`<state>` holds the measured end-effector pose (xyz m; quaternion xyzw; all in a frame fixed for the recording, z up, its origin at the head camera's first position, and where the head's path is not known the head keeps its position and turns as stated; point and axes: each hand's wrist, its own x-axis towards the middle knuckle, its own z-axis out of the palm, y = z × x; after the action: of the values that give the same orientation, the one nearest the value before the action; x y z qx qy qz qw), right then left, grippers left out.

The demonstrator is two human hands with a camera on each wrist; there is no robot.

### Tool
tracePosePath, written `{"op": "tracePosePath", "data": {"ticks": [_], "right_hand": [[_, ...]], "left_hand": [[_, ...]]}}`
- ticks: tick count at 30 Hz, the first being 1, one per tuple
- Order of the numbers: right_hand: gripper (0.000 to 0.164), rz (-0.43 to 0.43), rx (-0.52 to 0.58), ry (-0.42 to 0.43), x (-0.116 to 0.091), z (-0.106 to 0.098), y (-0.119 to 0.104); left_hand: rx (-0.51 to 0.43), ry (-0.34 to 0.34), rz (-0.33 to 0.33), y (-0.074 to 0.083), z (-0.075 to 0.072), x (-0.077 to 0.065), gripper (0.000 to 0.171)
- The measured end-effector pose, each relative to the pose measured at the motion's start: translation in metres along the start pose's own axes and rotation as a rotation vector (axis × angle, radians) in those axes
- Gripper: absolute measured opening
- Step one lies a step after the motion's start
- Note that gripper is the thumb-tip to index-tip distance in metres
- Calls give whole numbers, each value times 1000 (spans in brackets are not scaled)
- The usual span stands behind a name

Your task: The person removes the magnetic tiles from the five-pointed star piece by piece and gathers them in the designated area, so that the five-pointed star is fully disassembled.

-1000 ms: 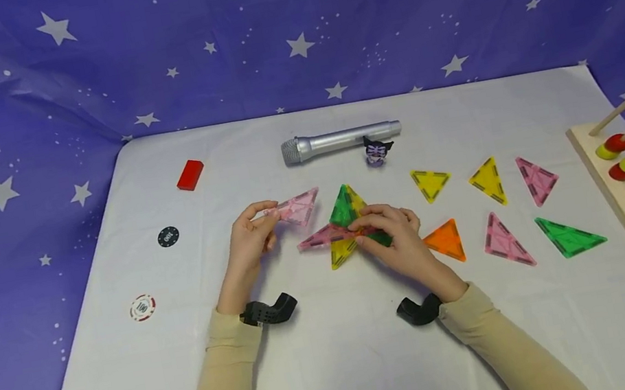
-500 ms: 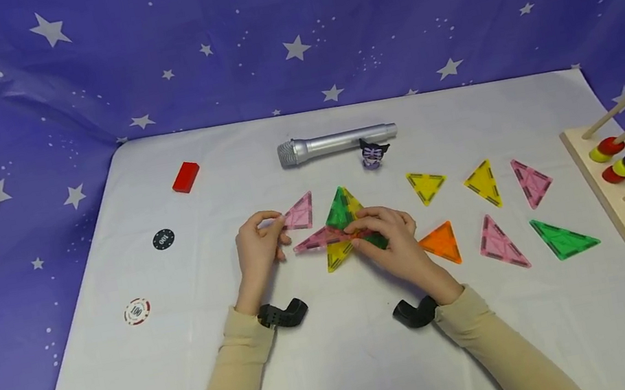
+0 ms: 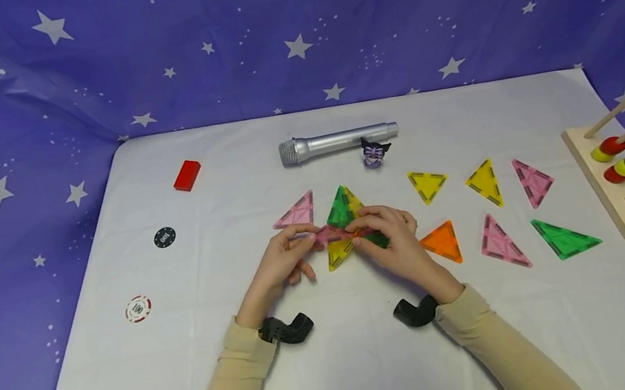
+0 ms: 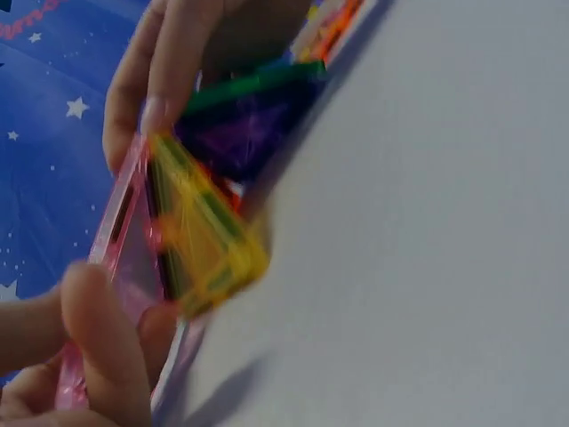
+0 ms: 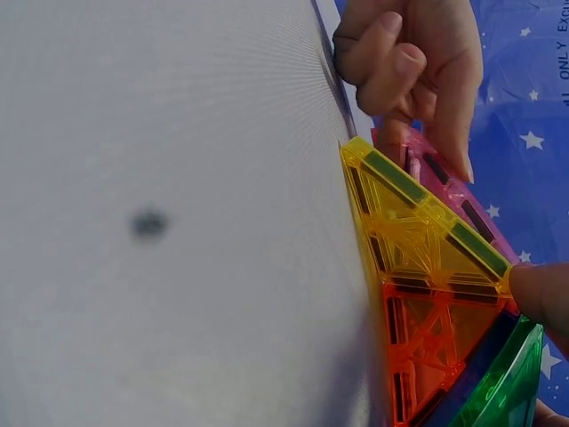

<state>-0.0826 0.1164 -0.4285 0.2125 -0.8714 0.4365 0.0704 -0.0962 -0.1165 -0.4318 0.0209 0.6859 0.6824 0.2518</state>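
Note:
Translucent magnetic tiles are joined into a raised, pointed shape in the head view, with a pink triangular tile (image 3: 330, 234), a green tile (image 3: 338, 208) and a yellow tile (image 3: 340, 254) on show. My left hand (image 3: 282, 264) pinches the left end of that pink tile between thumb and fingers. At the shape's right side, my right hand (image 3: 392, 241) grips the tiles near the peak. An orange tile (image 5: 431, 334) shows below the yellow one in the right wrist view. Just beyond my left fingers, a loose pink triangle (image 3: 298, 211) lies on the table.
Loose triangles lie to the right, among them an orange one (image 3: 443, 243) and a green one (image 3: 565, 237). A silver microphone (image 3: 341, 141) and small figurine (image 3: 374, 153) are behind. A pegged wooden stand (image 3: 612, 187) is far right; a red block (image 3: 186, 175) and two chips sit left.
My left hand has set the loose pink triangle down, let it go, and moved right and nearer to pinch the joined pink tile. My right hand keeps its hold in the same place.

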Motion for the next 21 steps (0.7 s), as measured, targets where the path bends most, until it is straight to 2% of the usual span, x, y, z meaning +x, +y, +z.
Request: {"op": "tracePosePath", "data": {"ticks": [4,9,21], "right_hand": [[23,3,3,-5,-1,1,1],[25,15,5,-16,-2,1,2],[24,23,3,-6,0,1,2]], "left_hand": [[-51,12,-33,-2,3,1,31],[-84,12,-56,-3,0,0,30],[-202,-36,0,-3,-6,1,33]]}}
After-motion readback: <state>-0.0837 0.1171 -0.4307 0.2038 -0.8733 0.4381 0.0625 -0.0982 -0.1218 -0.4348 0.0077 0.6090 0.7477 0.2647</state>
